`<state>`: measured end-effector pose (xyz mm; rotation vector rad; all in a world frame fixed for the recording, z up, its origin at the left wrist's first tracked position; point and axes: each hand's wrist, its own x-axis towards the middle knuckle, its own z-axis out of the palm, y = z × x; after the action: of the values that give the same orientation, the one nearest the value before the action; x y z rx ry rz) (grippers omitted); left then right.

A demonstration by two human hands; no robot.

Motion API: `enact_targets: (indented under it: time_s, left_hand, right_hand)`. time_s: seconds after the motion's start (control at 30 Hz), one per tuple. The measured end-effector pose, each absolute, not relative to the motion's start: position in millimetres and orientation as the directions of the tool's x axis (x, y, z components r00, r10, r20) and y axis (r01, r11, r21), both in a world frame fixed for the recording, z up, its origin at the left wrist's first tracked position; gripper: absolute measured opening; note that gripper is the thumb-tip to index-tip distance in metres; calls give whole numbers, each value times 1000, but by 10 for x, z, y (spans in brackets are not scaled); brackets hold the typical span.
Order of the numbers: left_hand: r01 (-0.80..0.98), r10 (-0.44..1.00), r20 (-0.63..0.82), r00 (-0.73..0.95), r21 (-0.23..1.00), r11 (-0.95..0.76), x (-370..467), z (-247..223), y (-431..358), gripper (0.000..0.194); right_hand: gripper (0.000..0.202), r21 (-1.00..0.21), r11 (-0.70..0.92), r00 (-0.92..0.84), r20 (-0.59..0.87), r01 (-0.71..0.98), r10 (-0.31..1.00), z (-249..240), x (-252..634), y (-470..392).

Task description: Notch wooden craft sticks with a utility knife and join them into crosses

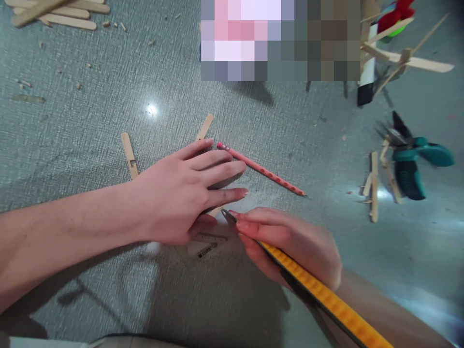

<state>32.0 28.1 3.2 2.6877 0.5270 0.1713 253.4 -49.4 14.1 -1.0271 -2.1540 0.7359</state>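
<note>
My left hand (pixel 188 188) lies palm down with its fingers spread, pressing on a wooden craft stick (pixel 216 211) that mostly hides beneath it. A clear plastic ruler (pixel 212 247) with printed marks shows below the thumb. My right hand (pixel 290 241) grips a yellow utility knife (pixel 311 282), its blade tip at the stick's end beside my left index finger. Past my left fingers, a pink pencil (pixel 264 171) rests on the table. One notched stick (pixel 127 152) pokes out by the left wrist, and another stick (pixel 206 126) beyond the little finger.
Several craft sticks (pixel 54 14) are piled at the upper left, with wood crumbs around. Teal-handled pliers (pixel 409 164) and cut stick pieces (pixel 374 188) lie at the right. A stick-built assembly (pixel 404 58) and a white marker (pixel 369 67) are at the upper right. A pixelated patch covers the top centre.
</note>
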Motion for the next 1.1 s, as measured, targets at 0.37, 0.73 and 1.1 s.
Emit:
enact_targets:
  time_s: [0.37, 0.73, 1.1]
  left_hand:
    - [343, 387, 41, 921, 385, -857, 325, 23, 278, 55]
    - [348, 396, 45, 917, 396, -850, 332, 11, 274, 56]
    - [355, 398, 35, 917, 385, -852, 316, 25, 267, 56]
  right_hand:
    - [23, -716, 530, -494, 292, 455, 819, 106, 2552, -513]
    - [29, -755, 474, -524, 205, 453, 827, 124, 2559, -554]
    - [26, -752, 488, -497, 247, 443, 832, 116, 2545, -545]
